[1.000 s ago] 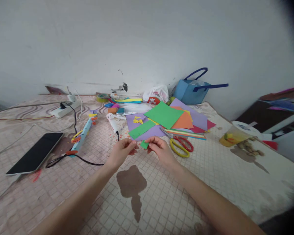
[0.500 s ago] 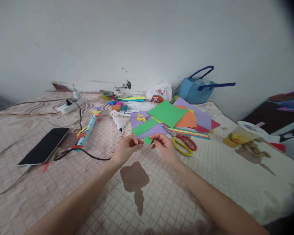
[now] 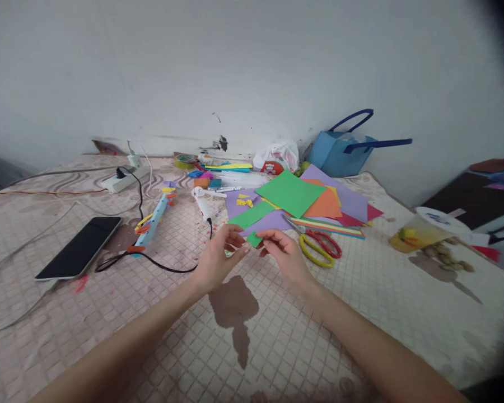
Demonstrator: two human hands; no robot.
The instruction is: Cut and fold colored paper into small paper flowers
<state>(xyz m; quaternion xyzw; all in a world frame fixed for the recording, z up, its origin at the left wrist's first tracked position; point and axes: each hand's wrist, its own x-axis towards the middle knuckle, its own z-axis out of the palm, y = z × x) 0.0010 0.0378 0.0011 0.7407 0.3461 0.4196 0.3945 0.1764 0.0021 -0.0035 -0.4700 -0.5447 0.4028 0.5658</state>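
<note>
Between the thumb and fingers of my right hand (image 3: 284,253) is a small green piece of paper (image 3: 254,239), raised over the table. My left hand (image 3: 222,254) is just left of that piece, thumb and fingers apart, with nothing visible in it. Scissors (image 3: 317,249) with one yellow and one red handle loop lie right of my right hand. Beyond my hands a green strip (image 3: 252,215) rests on a purple sheet (image 3: 273,223), with small yellow scraps (image 3: 244,202) near it. A larger green sheet (image 3: 290,193) tops a pile of coloured sheets.
A white glue gun (image 3: 201,205) with a black cord lies left of the sheets. Farther left are a decorated light-blue strip (image 3: 153,225), a phone (image 3: 79,249) and a power strip (image 3: 124,179). A blue bag (image 3: 340,152) stands behind; a plastic cup (image 3: 407,235) lies right.
My left hand's fingers have spread from a pinch, its thumb pointing toward the green piece. My right hand keeps its hold. The whole view has shifted slightly.
</note>
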